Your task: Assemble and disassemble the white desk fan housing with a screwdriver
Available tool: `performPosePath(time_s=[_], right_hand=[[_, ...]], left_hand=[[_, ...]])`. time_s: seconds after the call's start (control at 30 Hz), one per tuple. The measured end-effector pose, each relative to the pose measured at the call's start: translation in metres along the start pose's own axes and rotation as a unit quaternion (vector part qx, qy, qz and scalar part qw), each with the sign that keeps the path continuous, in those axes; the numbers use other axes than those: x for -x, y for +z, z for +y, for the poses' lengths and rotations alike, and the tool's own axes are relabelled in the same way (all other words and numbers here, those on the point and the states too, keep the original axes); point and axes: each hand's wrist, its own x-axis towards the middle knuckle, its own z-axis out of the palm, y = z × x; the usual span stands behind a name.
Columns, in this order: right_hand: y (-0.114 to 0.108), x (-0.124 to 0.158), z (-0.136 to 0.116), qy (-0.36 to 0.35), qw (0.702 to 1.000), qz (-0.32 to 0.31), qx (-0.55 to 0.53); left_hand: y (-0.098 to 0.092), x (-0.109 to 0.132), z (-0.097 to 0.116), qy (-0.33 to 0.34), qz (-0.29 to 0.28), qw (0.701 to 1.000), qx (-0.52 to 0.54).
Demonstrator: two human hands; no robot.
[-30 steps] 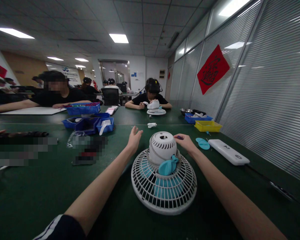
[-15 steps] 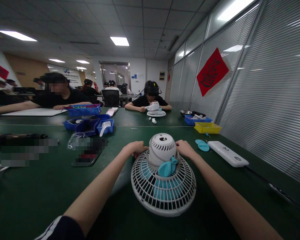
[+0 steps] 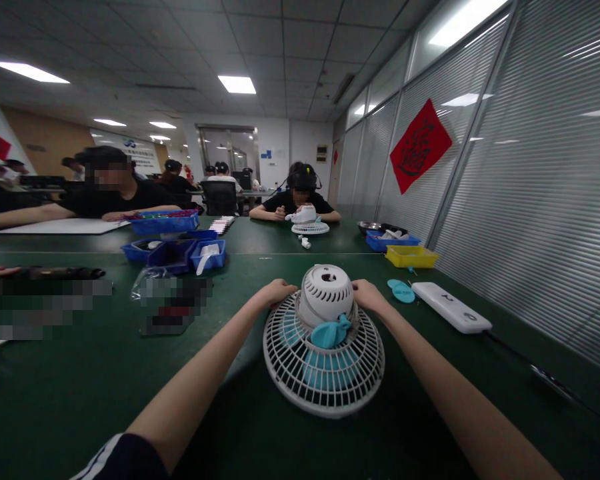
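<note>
A small white fan (image 3: 327, 297) lies face down before me, its round motor housing on top and its wire-like guard (image 3: 325, 397) spread below. Blue blades show through the guard's slots. On the housing's near side sits a light-blue wing-shaped knob (image 3: 331, 333). My left hand (image 3: 279, 293) grips the fan's far left side, fingers closed at the guard's edge. At the far right, my right hand (image 3: 368, 294) is closed against the fan beside the housing. The fan partly hides the fingertips of both hands.
Right of the fan lie light-blue discs (image 3: 403, 292) and a white oblong device (image 3: 451, 307) with a cable. Beyond stand a yellow tray (image 3: 412, 256) and blue bins (image 3: 173, 257). A person opposite works on a similar fan (image 3: 310, 228). A dark tool (image 3: 60, 273) lies left.
The guard's near rim has risen a little and shifted left, the fan tilting slightly between my hands. My left hand's fingers have moved onto the guard's edge. The view has shifted slightly.
</note>
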Motion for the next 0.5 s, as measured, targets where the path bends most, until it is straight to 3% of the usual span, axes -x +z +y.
performPosePath(time_s=[0.17, 0.5], right_hand=[[-0.004, -0.001, 0.010, 0.034, 0.999, 0.026, 0.012], [-0.006, -0.002, 0.014, 0.055, 0.997, 0.022, 0.039]], left_hand=[[0.010, -0.003, 0.004, -0.026, -0.001, 0.999, -0.046], [0.022, 0.006, 0.012, -0.016, 0.028, 0.998, -0.060]])
